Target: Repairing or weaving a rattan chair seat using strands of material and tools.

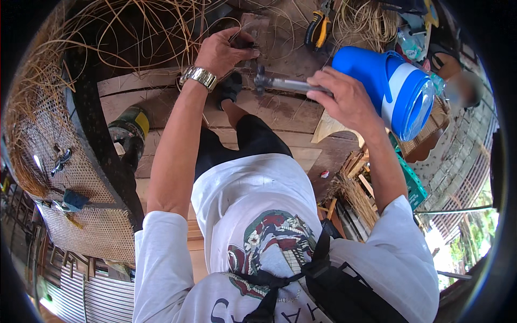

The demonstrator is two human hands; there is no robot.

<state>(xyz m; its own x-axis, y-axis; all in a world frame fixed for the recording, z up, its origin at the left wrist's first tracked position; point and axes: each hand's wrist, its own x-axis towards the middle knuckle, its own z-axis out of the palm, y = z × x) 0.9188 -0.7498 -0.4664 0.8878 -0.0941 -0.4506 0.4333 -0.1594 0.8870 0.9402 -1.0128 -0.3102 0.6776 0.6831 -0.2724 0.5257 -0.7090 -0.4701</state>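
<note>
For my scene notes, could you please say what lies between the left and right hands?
In the head view, a hammer, gripped by the right hand, lies there, extending toward the left hand.

Single head-worn fisheye view, left of the pair, facing steeply down over the white printed cloth T-shirt [242, 180], fairly near the bare hands [344, 97] beyond it, dark rim curving around the scene.

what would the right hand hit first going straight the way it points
Led by the hammer, the right hand would probably meet the left hand first, though depth is unclear.
</note>
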